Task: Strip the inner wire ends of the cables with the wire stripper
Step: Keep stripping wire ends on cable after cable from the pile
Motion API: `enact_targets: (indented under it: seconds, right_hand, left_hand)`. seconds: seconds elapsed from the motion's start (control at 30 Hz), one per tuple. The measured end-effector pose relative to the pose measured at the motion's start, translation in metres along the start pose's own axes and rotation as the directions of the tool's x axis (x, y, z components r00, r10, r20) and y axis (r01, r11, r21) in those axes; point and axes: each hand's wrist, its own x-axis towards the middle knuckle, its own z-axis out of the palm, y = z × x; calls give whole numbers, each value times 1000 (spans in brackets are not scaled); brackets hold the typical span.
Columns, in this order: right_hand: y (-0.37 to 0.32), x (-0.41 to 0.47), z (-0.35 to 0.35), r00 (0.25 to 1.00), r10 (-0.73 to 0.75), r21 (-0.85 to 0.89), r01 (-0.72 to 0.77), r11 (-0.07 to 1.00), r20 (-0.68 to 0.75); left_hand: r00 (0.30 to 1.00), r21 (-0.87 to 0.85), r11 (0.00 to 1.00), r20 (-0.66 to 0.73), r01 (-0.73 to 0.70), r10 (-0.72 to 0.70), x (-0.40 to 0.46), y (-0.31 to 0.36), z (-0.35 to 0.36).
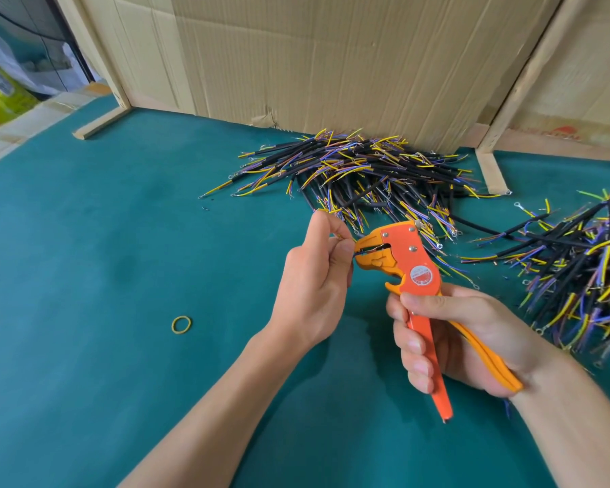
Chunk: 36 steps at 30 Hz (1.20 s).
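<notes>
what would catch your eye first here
The orange stripper at centre, gripped by the right hand, with the left hand feeding a wire into its nose. Behind it, a cable heap sprawls against the cardboard, with another heap at right.

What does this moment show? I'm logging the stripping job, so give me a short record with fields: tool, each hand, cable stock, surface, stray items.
tool: orange wire stripper, its head pointing left
right hand: right hand grips the stripper's handles
left hand: left hand pinches thin wire ends at the stripper's mouth; the cable itself is mostly hidden
cable stock: pile of cables against the cardboard wall; second pile at the right edge
surface: green table mat
stray items: yellow rubber band lying left of the hands
</notes>
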Motion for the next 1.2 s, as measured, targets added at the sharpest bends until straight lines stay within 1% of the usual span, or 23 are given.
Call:
enact_targets:
  seconds: [0.2,0.37,0.5,0.57,0.67,0.77,0.83,0.93,1.2]
  right_hand:
    - [2,1,3,1000,1,6,-1,1000,-20]
    - [2,4,7,993,-55,9,56,998,-103]
    - [3,6,8,993,-67,20,69,997,-95]
    - [2,4,4,993,-83,42,87,995,-86]
    - [-2,0,-3,995,-97,66,98,993,-15]
    - [-2,-1,-8,993,-106,43,109,993,-58]
    - [-1,0,-9,995,-78,35,80,996,-58]
    - [1,2,-5,999,-39,-20,38,999,-16]
    - [-1,-4,-6,998,-30,-75,35,997,63]
  left_hand:
    - [1000,17,1000,-4,-8,8,0,1,0]
    - [1000,19,1000,-21,13,-12,-1,0,1]
    - [998,-27,999,-63,20,-22,-3,-1,1]
    - [996,-53,997,-71,48,-51,-2,-1,1]
    - [992,-96,992,-92,83,-92,0,-2,0]
    - [987,-129,987,-111,100,-114,2,-2,-1]
    - [986,-125,988,-121,96,-111,2,-2,-1]
    - [990,-94,993,-113,72,-83,1,-1,0]
    - [992,48,994,-75,-97,101,-3,3,-2]
